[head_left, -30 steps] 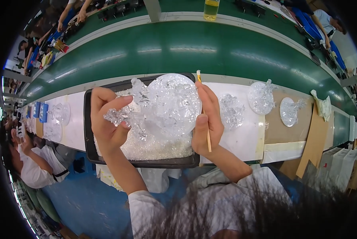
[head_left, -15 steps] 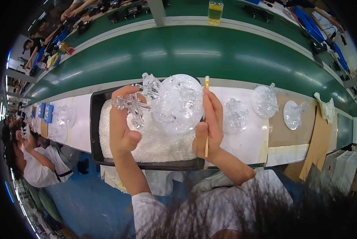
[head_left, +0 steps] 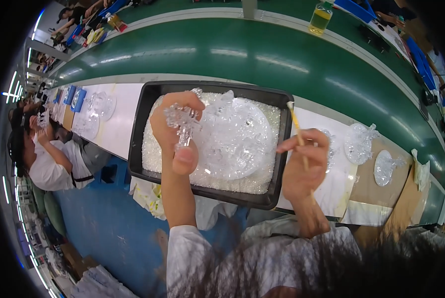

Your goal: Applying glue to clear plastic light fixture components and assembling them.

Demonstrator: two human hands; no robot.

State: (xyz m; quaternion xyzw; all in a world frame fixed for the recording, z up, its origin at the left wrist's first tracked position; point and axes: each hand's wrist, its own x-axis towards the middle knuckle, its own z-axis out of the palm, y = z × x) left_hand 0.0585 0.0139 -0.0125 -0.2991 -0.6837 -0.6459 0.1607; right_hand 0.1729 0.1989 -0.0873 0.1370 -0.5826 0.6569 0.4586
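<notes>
My left hand is closed on the upper end of a clear ornament. This piece has a cross-like decorated part near my thumb and a wide round base, whose sparkling surface lies over the black tray. White granules fill the tray; whether the base touches them I cannot tell. Beyond the tray's right edge, my right hand grips a thin yellow brush, pale tip up. The fingers of that hand are off the ornament.
Other clear ornaments with round bases stand to the right. More clear pieces and blue blocks are at the left, near a seated person. A bottle of yellow liquid stands beyond the green surface.
My right hand has left the round base and moved right with the brush, which now leans. The ornament appears lower over the granules, still in my left hand. The view has shifted leftward.
</notes>
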